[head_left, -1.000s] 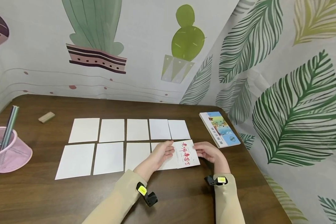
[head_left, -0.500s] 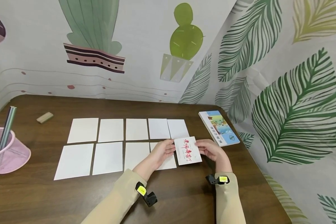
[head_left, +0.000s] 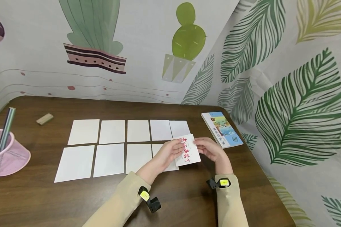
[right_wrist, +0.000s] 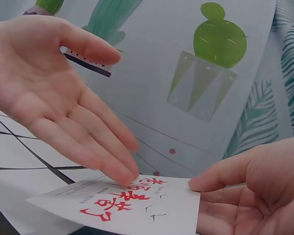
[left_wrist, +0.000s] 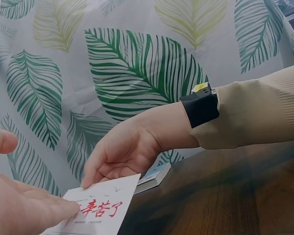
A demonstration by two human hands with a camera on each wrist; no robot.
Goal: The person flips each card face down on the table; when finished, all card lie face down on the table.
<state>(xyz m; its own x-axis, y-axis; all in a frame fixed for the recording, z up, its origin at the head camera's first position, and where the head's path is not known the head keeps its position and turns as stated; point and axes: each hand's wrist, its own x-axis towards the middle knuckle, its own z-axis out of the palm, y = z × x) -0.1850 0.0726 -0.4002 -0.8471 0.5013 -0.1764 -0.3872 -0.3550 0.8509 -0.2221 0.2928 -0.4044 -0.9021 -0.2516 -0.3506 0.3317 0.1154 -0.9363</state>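
A square white card with red Chinese brush lettering is held slightly tilted above the table's right part. My right hand pinches its right edge, thumb on top and the other fingers underneath. Over the card's left side reaches my left hand, its fingers extended and the fingertips at the red lettering. In the right wrist view that left hand shows its palm, thumb held apart. Blank white cards lie in two rows; the nearest one is partly covered by the left hand and the lettered card.
A thick booklet or boxed set with a colourful cover lies by the table's right edge. At the left stand a pink mesh pen cup with pens and, farther back, a small beige block. Patterned cloth hangs behind the table.
The lettered card has come up from the table at the right end of the front row, then moved slightly left. My left fingers have gone from its left edge to over its face.
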